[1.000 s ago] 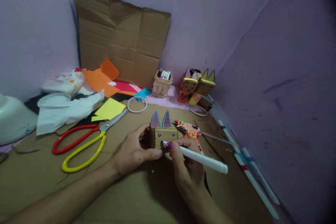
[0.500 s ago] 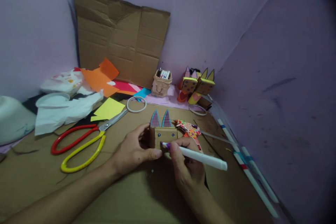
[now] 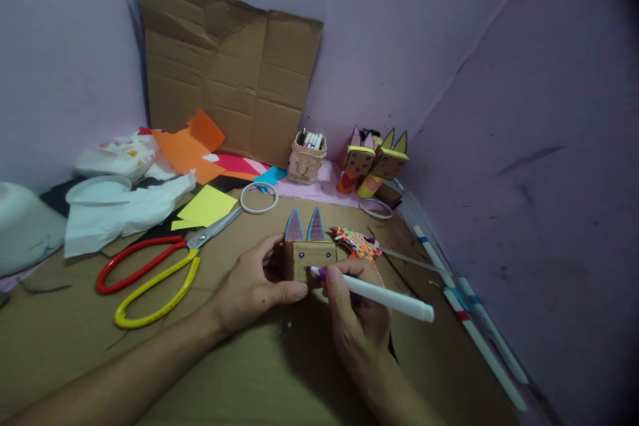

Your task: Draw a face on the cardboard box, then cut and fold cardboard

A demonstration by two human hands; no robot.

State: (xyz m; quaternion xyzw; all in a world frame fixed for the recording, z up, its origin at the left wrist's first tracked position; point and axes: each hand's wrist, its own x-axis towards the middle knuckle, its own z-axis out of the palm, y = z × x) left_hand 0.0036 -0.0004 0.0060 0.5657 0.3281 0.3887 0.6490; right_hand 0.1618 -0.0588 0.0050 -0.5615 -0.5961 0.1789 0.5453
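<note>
My left hand [image 3: 252, 289] grips a small cardboard box figure [image 3: 314, 249] by its left side, the thumb along its lower front. The figure has two pointed purple ears edged in blue and two dark-centred eyes. In my right hand [image 3: 357, 313] is a white marker pen [image 3: 389, 296] with a purple collar, its tip at the front of the box below the eyes. My right fingers hide the lower right of the box. Just behind that hand lies a flower-patterned hot glue gun [image 3: 357, 243], partly covered.
Scissors [image 3: 197, 239] with red and yellow handles lie at left. Behind are yellow paper [image 3: 207, 206], orange paper [image 3: 187, 146], a pot of markers [image 3: 306, 163], two finished-looking box figures [image 3: 360, 160] and a leaning cardboard sheet [image 3: 224, 66]. Glue sticks or pens [image 3: 489, 353] line the right edge.
The view has shifted very slightly. The marker tip stays on the front of the box, barely moved to the right; both hands keep their hold.
</note>
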